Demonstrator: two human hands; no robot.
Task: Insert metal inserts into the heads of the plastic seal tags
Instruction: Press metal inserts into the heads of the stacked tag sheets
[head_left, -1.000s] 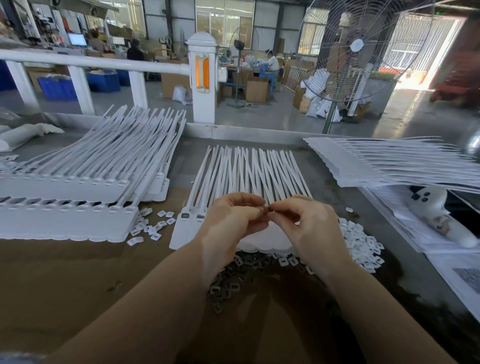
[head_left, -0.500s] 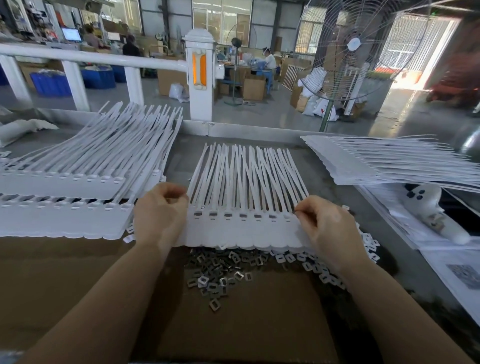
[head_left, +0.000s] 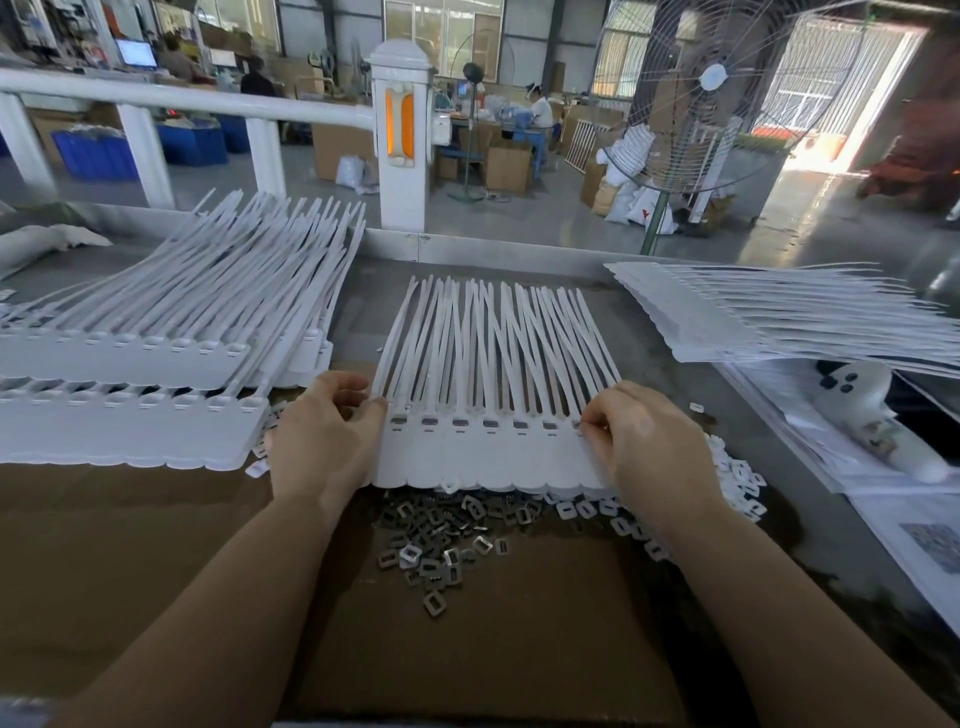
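Both hands have stayed at the two ends of the strip of tags (head_left: 483, 452) since half a second ago, having moved apart from the middle where they met a second ago. Now the left hand (head_left: 324, 436) grips the left end of the strip, its fingers curled against the edge, and the right hand (head_left: 649, 441) pinches the right end near the last head; its fingertips are hidden behind the knuckles, so what lies under them cannot be made out. Six or seven heads along the strip show a grey metal piece set in the slot; the head under the right hand is covered. The strip lies flat on the table (head_left: 649, 343), tails fanned away from the person.

Just in front of the strip, between the forearms, a loose heap of metal inserts (head_left: 441, 540) sits on a sheet of cardboard (head_left: 130, 545); its far part is tucked under the strip's near edge. White plastic caps (head_left: 737, 473) are scattered to the right, partly behind the right wrist. A stack of tags (head_left: 156, 364) lies close on the left, cut off by the frame edge, and another stack (head_left: 779, 317) on the right runs out of view. Open table shows between the stacks, beyond the tails, up to the metal rim (head_left: 493, 254).
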